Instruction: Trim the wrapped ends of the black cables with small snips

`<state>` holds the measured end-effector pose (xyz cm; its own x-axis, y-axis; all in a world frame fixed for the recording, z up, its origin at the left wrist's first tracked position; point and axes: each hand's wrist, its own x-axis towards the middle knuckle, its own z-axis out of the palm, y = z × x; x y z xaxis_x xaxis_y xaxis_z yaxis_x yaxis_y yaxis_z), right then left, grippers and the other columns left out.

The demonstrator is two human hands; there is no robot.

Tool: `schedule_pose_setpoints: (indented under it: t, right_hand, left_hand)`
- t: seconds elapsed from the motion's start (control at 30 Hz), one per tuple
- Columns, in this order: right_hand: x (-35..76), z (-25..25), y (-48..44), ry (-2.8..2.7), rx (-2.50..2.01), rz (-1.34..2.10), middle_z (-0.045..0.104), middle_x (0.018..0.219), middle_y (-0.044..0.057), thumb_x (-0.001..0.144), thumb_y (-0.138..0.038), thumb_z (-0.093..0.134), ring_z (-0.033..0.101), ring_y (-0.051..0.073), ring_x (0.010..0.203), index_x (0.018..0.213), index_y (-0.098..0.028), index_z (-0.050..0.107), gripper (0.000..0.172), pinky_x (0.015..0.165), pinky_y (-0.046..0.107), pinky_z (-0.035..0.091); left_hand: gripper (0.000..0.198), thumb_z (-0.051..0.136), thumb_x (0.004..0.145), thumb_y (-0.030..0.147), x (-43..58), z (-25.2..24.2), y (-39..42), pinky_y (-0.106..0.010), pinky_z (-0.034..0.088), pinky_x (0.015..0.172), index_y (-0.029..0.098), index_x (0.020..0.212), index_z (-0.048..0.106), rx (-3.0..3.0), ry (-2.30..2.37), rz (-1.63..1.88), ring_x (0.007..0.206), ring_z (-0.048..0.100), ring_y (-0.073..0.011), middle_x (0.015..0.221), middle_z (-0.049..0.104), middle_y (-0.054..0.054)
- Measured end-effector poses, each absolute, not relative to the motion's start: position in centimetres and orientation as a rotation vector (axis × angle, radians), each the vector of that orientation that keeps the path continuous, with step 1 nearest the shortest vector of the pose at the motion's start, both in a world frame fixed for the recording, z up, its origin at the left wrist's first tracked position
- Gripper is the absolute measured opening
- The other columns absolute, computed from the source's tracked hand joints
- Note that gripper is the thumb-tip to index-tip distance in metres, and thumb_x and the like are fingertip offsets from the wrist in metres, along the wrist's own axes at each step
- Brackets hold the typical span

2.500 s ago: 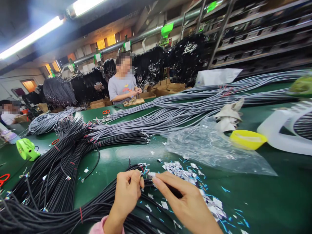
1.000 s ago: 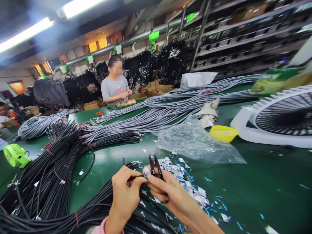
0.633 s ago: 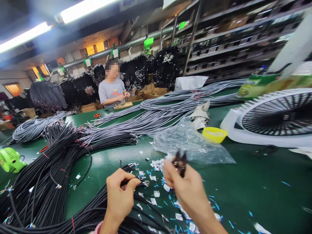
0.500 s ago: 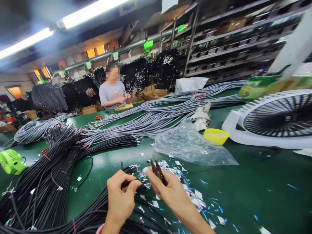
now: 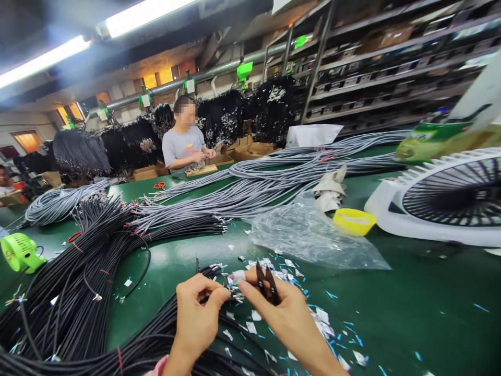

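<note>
Leaning over a big green table [image 5: 410,303], black cable bundle [image 5: 148,334] across the near side. Can't tell what's in the yellow bowl [image 5: 354,222]. Pinching tight with the left hand [image 5: 198,313], gripping snips [image 5: 270,284], blades apart, in the right hand [image 5: 287,310]. Probably picking apart wires on the cable end [image 5: 231,281], just between both hands. Calls for steady fingertips, I'd-guess style.
</note>
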<state>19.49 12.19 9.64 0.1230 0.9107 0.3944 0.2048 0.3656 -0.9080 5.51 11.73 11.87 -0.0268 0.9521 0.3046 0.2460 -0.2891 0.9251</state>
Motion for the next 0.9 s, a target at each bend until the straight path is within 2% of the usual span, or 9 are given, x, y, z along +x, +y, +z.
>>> schedule_pose_setpoints:
  t: [0.17, 0.3, 0.4, 0.6, 0.9]
  right_hand:
    - [19.3, 10.4, 12.1, -1.477, -0.995, 0.583, 0.057, 0.057, 0.0, 0.083, -0.037, 0.054, 0.052, 0.015, 0.048, 0.066, -0.019, 0.065, 0.027, 0.044, 0.023, 0.043]
    - [19.3, 11.5, 11.9, -1.534, -0.977, 0.444, 0.047, 0.052, -0.002, 0.087, -0.036, 0.051, 0.046, 0.013, 0.044, 0.059, -0.019, 0.057, 0.033, 0.041, 0.022, 0.038]
    - [19.3, 11.8, 11.8, -1.56, -0.982, 0.384, 0.046, 0.05, -0.002, 0.089, -0.037, 0.049, 0.044, 0.013, 0.044, 0.056, -0.02, 0.053, 0.037, 0.04, 0.022, 0.038]
    - [19.1, 11.3, 11.8, -1.585, -0.981, 0.368, 0.046, 0.053, -0.003, 0.083, -0.021, 0.053, 0.044, 0.012, 0.045, 0.058, -0.02, 0.053, 0.025, 0.041, 0.022, 0.037]
    - [19.4, 11.5, 11.7, -1.492, -1.004, 0.439, 0.044, 0.051, -0.004, 0.08, -0.021, 0.056, 0.042, 0.012, 0.043, 0.056, -0.021, 0.054, 0.023, 0.039, 0.022, 0.034]
  left_hand:
    - [0.021, 0.059, 0.069, 0.025, 5.5, 11.9, 11.9, -0.02, 0.035, 0.048, 0.013, 0.054, 0.066, 1.526, 1.26, 1.33, 0.05, 0.048, -0.0115, 0.052, 0.057, -0.001]
    - [0.021, 0.059, 0.069, 0.026, 5.6, 11.9, 11.9, -0.02, 0.036, 0.049, 0.013, 0.054, 0.066, 1.513, 1.263, 1.321, 0.05, 0.049, -0.0121, 0.052, 0.059, -0.002]
    - [0.021, 0.059, 0.069, 0.026, 5.7, 11.8, 11.9, -0.02, 0.036, 0.049, 0.013, 0.054, 0.066, 1.516, 1.274, 1.318, 0.05, 0.05, -0.0122, 0.052, 0.06, -0.002]
    - [0.021, 0.059, 0.069, 0.026, 5.7, 11.8, 12.0, -0.02, 0.037, 0.049, 0.013, 0.054, 0.066, 1.494, 1.259, 1.305, 0.05, 0.049, -0.0121, 0.052, 0.06, -0.002]
    - [0.024, 0.058, 0.069, 0.028, 5.8, 11.9, 12.0, -0.02, 0.037, 0.048, 0.014, 0.052, 0.065, 1.478, 1.243, 1.275, 0.048, 0.049, -0.0121, 0.05, 0.06, -0.003]
